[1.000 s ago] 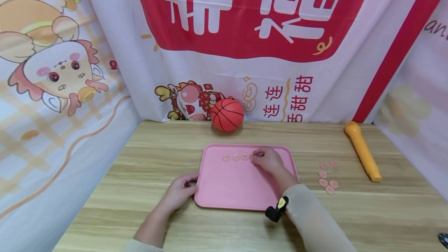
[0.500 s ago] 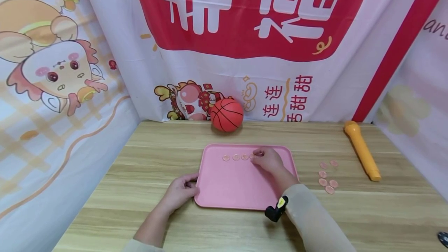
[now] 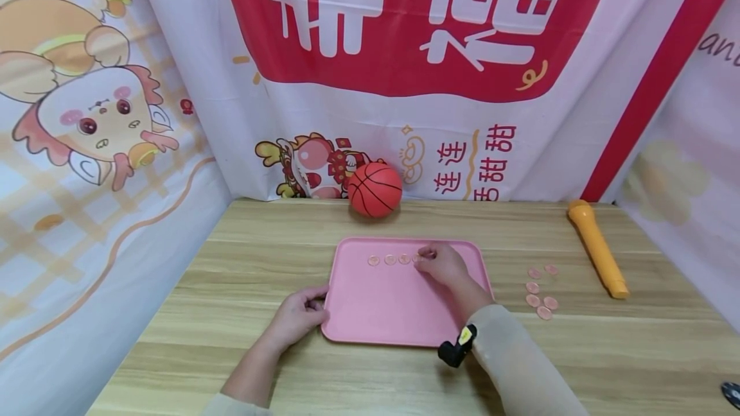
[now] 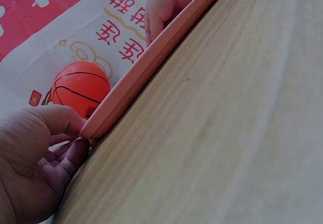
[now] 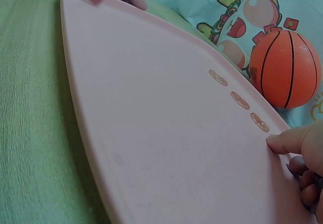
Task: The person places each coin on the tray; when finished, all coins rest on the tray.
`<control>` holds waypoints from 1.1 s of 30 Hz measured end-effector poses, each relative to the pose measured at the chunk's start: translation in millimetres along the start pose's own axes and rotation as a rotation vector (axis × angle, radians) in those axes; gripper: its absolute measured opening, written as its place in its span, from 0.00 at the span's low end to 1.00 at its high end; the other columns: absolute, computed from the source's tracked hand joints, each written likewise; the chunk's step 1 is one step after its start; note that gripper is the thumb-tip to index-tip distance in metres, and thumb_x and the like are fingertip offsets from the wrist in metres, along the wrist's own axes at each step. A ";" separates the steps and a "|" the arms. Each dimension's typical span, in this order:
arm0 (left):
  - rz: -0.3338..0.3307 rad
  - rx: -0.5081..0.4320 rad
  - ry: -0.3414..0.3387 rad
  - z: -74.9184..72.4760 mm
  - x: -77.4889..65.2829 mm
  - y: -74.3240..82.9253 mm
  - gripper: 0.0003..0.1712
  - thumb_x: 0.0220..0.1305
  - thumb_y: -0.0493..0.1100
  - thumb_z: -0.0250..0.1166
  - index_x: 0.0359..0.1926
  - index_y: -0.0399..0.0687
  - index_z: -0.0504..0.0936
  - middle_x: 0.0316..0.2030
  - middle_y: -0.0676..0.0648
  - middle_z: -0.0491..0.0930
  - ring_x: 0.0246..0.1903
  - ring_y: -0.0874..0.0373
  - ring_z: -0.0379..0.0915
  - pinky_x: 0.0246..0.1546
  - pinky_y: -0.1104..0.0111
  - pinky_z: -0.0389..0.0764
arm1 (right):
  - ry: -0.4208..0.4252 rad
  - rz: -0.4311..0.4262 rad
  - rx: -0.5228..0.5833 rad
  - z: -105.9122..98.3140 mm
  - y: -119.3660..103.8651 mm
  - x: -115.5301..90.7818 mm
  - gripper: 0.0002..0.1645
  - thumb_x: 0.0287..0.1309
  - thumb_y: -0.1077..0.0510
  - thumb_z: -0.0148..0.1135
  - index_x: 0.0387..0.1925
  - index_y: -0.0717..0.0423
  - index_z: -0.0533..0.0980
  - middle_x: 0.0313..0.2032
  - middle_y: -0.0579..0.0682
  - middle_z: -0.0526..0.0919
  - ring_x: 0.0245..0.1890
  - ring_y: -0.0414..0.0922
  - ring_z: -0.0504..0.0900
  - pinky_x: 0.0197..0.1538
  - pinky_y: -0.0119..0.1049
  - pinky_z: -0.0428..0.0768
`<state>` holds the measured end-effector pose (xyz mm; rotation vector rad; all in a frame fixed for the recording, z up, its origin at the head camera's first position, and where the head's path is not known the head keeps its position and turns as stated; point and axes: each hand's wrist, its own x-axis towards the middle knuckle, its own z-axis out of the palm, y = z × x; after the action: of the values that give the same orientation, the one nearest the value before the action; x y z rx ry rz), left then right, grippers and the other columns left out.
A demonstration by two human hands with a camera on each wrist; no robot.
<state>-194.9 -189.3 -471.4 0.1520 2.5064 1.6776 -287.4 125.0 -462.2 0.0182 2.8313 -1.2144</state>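
Observation:
A pink rectangular tray lies on the wooden table. My left hand grips its left edge; in the left wrist view the thumb is over the rim and the fingers curl beneath the tray. Across the tray's far part runs a row of thin copper-coloured coins. At the row's right end my right hand pinches another coin against the tray, thumb and forefinger at its edge. In the right wrist view the fingertips hide that coin, and the other fingers are bent.
Several loose coins lie on the table to the tray's right. Beyond them rests an orange toy microphone. A red toy basketball sits behind the tray, against the printed curtain. A dark object shows at the right edge.

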 end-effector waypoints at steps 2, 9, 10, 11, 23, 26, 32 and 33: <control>0.001 0.001 0.000 -0.1 0.3 -0.1 0.35 0.49 0.30 0.66 0.61 0.25 0.72 0.32 0.43 0.80 0.31 0.63 0.73 0.31 0.77 0.76 | 0.001 -0.001 0.003 0.1 -0.1 -0.3 0.21 0.53 0.54 0.68 0.49 0.58 0.82 0.46 0.55 0.85 0.48 0.52 0.80 0.58 0.49 0.75; 0.002 -0.003 -0.006 -0.3 0.3 -0.6 0.35 0.48 0.30 0.66 0.61 0.25 0.72 0.32 0.42 0.80 0.31 0.63 0.73 0.31 0.77 0.76 | 0.026 -0.024 0.079 -6.9 8.7 -5.1 0.23 0.55 0.54 0.68 0.52 0.59 0.80 0.46 0.57 0.85 0.47 0.50 0.82 0.55 0.45 0.78; 0.002 -0.003 -0.005 -0.4 0.4 -0.4 0.35 0.48 0.30 0.66 0.61 0.25 0.72 0.32 0.42 0.80 0.31 0.63 0.73 0.31 0.77 0.76 | 0.039 -0.027 0.087 -10.4 9.9 -6.8 0.23 0.55 0.54 0.68 0.52 0.58 0.81 0.44 0.56 0.86 0.45 0.49 0.82 0.52 0.43 0.80; 0.000 -0.002 -0.004 -0.5 0.4 -0.2 0.35 0.48 0.30 0.66 0.61 0.25 0.72 0.32 0.43 0.80 0.31 0.63 0.73 0.30 0.77 0.76 | 0.051 -0.030 0.099 -14.4 11.0 -8.5 0.23 0.55 0.55 0.68 0.52 0.59 0.81 0.42 0.57 0.86 0.41 0.48 0.82 0.48 0.41 0.81; 0.007 -0.009 -0.008 -0.6 0.5 0.0 0.35 0.49 0.30 0.66 0.62 0.25 0.71 0.33 0.42 0.80 0.30 0.64 0.73 0.30 0.77 0.76 | 0.131 0.013 0.205 -76.7 48.8 -29.2 0.26 0.62 0.54 0.62 0.59 0.61 0.75 0.38 0.54 0.79 0.32 0.40 0.73 0.34 0.31 0.75; 0.006 -0.014 -0.006 -0.3 0.0 0.4 0.35 0.49 0.30 0.66 0.62 0.25 0.71 0.33 0.42 0.81 0.30 0.64 0.72 0.30 0.77 0.75 | 0.153 0.027 0.196 -93.9 64.1 -34.8 0.28 0.63 0.51 0.61 0.62 0.60 0.73 0.41 0.53 0.79 0.37 0.40 0.73 0.38 0.29 0.74; -0.004 -0.010 -0.001 0.3 0.2 -0.5 0.35 0.49 0.30 0.66 0.62 0.26 0.72 0.34 0.42 0.81 0.30 0.64 0.72 0.30 0.77 0.75 | 0.179 0.161 0.311 -120.4 92.0 -46.6 0.34 0.65 0.44 0.58 0.67 0.56 0.68 0.43 0.46 0.73 0.38 0.40 0.71 0.35 0.30 0.74; -0.005 -0.009 0.000 0.3 0.5 -1.0 0.35 0.49 0.30 0.66 0.62 0.26 0.72 0.34 0.42 0.81 0.30 0.64 0.72 0.30 0.77 0.75 | 0.191 0.159 0.309 -123.8 96.9 -47.9 0.34 0.66 0.45 0.58 0.67 0.58 0.67 0.42 0.46 0.73 0.37 0.40 0.72 0.35 0.30 0.75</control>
<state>-195.3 -189.4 -472.5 0.1439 2.4973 1.6863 -242.6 282.1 -444.3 0.3846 2.6930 -1.6768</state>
